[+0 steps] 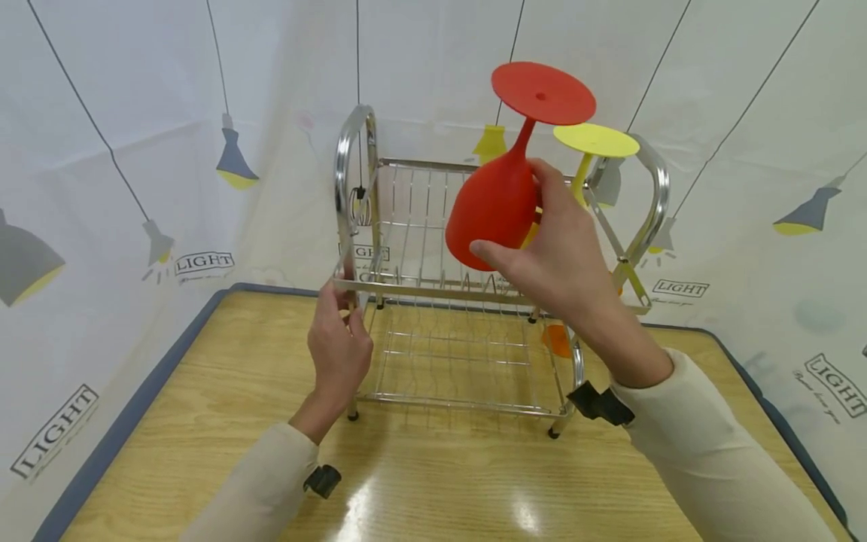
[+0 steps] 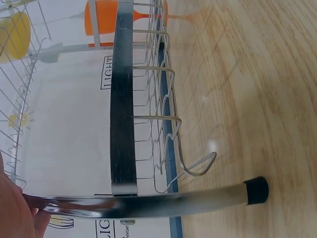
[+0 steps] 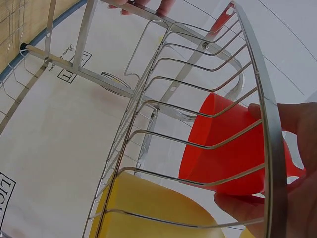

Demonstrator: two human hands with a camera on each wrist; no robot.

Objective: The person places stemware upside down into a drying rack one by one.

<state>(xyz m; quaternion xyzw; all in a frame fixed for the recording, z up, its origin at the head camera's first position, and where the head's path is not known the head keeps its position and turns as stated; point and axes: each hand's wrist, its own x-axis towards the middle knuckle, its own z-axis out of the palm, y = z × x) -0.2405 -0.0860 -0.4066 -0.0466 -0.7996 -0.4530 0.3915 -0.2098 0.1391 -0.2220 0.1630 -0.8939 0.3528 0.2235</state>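
Note:
A red wine glass [image 1: 491,211] hangs upside down over the top tier of a two-tier metal dish rack [image 1: 433,287], its foot uppermost and its stem leaning right. My right hand [image 1: 562,256] grips its bowl from the right, thumb across the front. Through the wires in the right wrist view, the red bowl [image 3: 223,144] shows with its rim low. Beside it, a yellow wine glass [image 1: 596,141] stands upside down at the top tier's right end, partly hidden by my right hand. My left hand [image 1: 339,346] holds the rack's left front post at upper-tier height.
An orange wine glass [image 2: 106,17] is at the lower tier's far right end, mostly hidden from the head view. The rack's black-capped feet stand on a wooden table [image 1: 223,391]. A white curtain [image 1: 284,150] printed with lamps hangs close around the table.

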